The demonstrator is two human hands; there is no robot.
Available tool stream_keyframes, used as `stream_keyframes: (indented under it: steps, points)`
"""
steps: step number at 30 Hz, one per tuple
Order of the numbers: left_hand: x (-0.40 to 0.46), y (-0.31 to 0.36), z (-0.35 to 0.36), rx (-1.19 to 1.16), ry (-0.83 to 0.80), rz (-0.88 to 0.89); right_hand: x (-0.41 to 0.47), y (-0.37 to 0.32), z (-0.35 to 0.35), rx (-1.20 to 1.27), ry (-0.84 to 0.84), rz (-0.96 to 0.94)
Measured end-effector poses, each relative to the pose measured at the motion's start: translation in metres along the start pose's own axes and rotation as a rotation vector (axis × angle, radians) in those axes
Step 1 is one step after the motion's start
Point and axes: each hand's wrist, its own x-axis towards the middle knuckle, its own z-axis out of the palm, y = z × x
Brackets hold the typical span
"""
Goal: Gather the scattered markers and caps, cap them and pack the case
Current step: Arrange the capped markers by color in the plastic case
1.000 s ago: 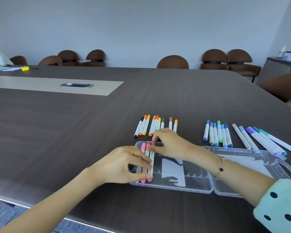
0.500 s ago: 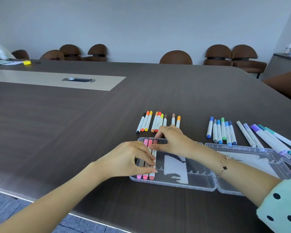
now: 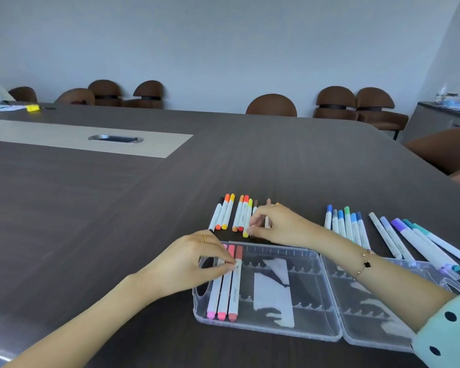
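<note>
A clear plastic case (image 3: 316, 333) lies open near the table's front edge. Three pink and red markers (image 3: 225, 293) sit side by side in its left slots. My left hand (image 3: 194, 261) rests on them, thumb and fingertips pinched on their white barrels. Behind the case lies a row of capped warm-colour markers (image 3: 230, 212). My right hand (image 3: 279, 224) covers that row's right end, its fingertips closed at the yellow marker (image 3: 247, 221), which still lies on the table. Blue and green markers (image 3: 345, 224) and purple and teal markers (image 3: 409, 237) lie to the right.
The case's open lid half (image 3: 377, 309) lies under my right forearm. A metal cable port (image 3: 116, 138) is set in the light strip far left. Brown chairs (image 3: 271, 106) line the far side, another (image 3: 446, 152) stands at the right edge.
My right hand has left the case's far edge and moved back onto the warm-colour row. My left hand has stayed on the markers in the case.
</note>
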Motion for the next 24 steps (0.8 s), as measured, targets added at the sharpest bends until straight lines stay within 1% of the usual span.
stream_keyframes:
  steps: [3, 5, 8, 10, 12, 16, 20, 24]
  points:
    - [0.019, -0.017, -0.008, 0.081, 0.018, -0.085, 0.011, 0.028, -0.026, -0.059, 0.083, 0.09]
    - [0.034, -0.03, -0.01, 0.161, 0.039, -0.124, 0.02, 0.042, -0.038, -0.05, 0.084, 0.152]
    - [0.056, -0.04, -0.007, 0.19, 0.063, -0.161, 0.036, 0.057, -0.044, -0.072, 0.068, 0.194]
    - [0.071, -0.039, -0.002, 0.196, 0.042, -0.104, 0.047, 0.063, -0.042, -0.073, 0.063, 0.195]
    - [0.086, -0.038, 0.004, 0.197, -0.018, -0.041, 0.059, 0.067, -0.037, -0.054, 0.047, 0.175]
    - [0.106, -0.045, 0.018, 0.232, -0.136, 0.014, 0.08, 0.073, -0.017, -0.094, -0.012, 0.138]
    - [0.111, -0.049, 0.021, 0.235, -0.118, 0.058, 0.092, 0.078, -0.002, -0.126, 0.019, 0.114]
    - [0.107, -0.049, 0.019, 0.257, -0.085, 0.116, 0.093, 0.08, -0.002, -0.109, 0.075, 0.155]
